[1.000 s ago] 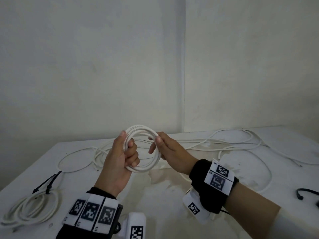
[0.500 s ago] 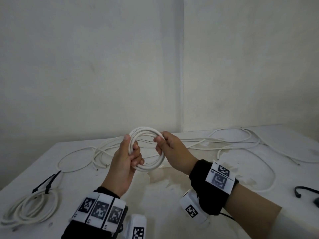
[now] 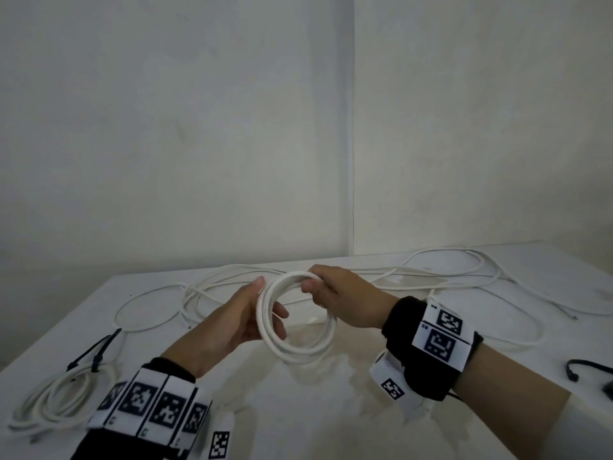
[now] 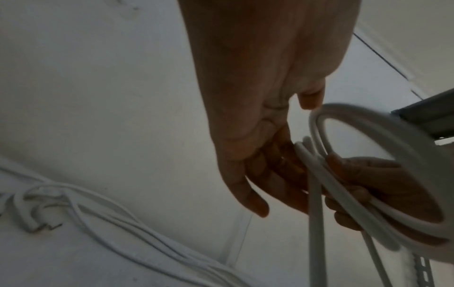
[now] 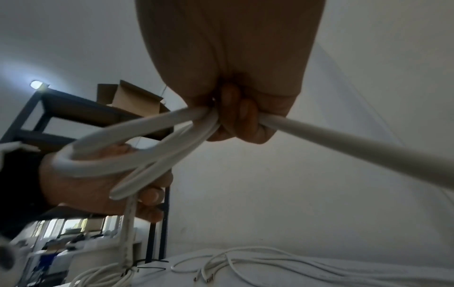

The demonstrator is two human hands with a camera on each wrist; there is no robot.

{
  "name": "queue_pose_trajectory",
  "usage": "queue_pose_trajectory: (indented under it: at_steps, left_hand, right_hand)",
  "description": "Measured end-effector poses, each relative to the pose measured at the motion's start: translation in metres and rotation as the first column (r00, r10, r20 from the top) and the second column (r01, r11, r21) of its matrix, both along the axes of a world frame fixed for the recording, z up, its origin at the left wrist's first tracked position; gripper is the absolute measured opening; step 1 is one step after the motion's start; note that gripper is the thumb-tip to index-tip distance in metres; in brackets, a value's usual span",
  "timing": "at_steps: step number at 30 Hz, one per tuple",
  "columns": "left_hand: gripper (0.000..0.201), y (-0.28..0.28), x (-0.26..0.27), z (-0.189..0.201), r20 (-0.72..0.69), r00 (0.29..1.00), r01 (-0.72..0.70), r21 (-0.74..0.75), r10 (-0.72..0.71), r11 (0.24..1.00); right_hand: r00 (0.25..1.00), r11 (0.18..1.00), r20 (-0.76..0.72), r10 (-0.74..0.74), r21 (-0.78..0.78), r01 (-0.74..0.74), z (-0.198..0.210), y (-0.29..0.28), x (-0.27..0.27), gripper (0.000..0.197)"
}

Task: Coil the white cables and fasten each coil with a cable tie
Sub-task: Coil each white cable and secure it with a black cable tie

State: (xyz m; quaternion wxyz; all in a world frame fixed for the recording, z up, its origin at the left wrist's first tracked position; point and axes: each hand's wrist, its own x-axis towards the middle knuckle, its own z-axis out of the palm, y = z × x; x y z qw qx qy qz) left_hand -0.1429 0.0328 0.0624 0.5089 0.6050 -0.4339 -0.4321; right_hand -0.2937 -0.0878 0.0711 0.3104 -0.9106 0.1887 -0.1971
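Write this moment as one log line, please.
step: coiling | white cable coil: held over table | left hand: open, supports coil | right hand: grips coil top | tie: not on

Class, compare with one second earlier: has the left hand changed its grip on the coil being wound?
Yes. The left hand has loosened its curled fingers, now extended through the coil, which remains above the table.

Left hand (image 3: 238,318) loosened, fingers now straighter through coil (image 3: 295,318). Right hand (image 3: 335,298) shifted to coil's top, fist closed on strands. Coil tilted flatter, lower.
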Motion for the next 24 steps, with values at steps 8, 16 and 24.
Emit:
queue_pose_trajectory:
  at_steps: [8, 16, 24]
  left_hand:
    - [0.045, 0.0, -0.019, 0.009, -0.292, 0.956, -0.011, -0.044, -0.003, 0.999]
    - [0.036, 0.0, -0.026, 0.004, -0.494, 0.869, -0.048, -0.13, -0.023, 0.99]
    - [0.03, 0.006, -0.03, -0.004, -0.469, 0.883, -0.08, -0.138, 0.006, 0.987]
  right_hand:
    - [1.0, 0.999, -0.024, -0.019, -0.034, 0.018, 0.005, 0.002, 0.0, 0.02]
    - [0.999, 1.0, 0.038, -0.013, -0.028, 0.014, 0.009, 0.002, 0.002, 0.034]
    - [0.995, 0.997, 0.093, 0.026, 0.076, -0.034, -0.003, 0.001, 0.002, 0.038]
